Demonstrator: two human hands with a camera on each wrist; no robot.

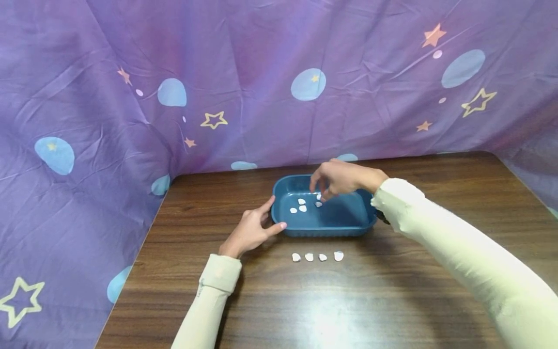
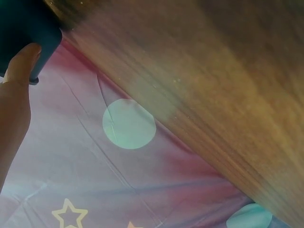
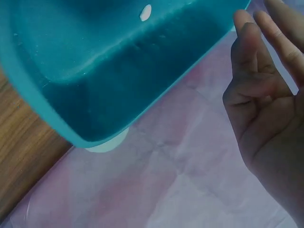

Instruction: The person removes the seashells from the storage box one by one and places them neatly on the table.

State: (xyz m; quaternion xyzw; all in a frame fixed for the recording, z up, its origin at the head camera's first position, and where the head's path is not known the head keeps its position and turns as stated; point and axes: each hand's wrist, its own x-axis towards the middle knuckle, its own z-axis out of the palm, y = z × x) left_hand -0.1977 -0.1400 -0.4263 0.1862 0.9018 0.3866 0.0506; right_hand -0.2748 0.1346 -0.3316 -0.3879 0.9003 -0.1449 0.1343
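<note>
A blue rectangular tray (image 1: 335,231) stands on the table. Several small white pebble-like pieces (image 1: 302,208) lie inside it, mostly towards its left half. In front of the tray, several more white pieces (image 1: 322,257) form a row on the wood. My left hand (image 1: 248,231) touches the tray's left end, thumb and forefinger spread and fairly straight along its rim. Over the tray, my right hand (image 1: 340,178) points its fingers down, fingertips close above a white piece (image 1: 318,204). Finger and thumb look apart there; I see nothing held between them. One white piece (image 3: 146,13) shows in the right wrist view.
The brown wooden table (image 1: 261,300) reaches back to a purple cloth (image 1: 253,58) printed with stars and blue spots. This cloth hangs behind and along the left side. Something small and dark (image 1: 382,217) shows beneath the right cuff, beside the tray.
</note>
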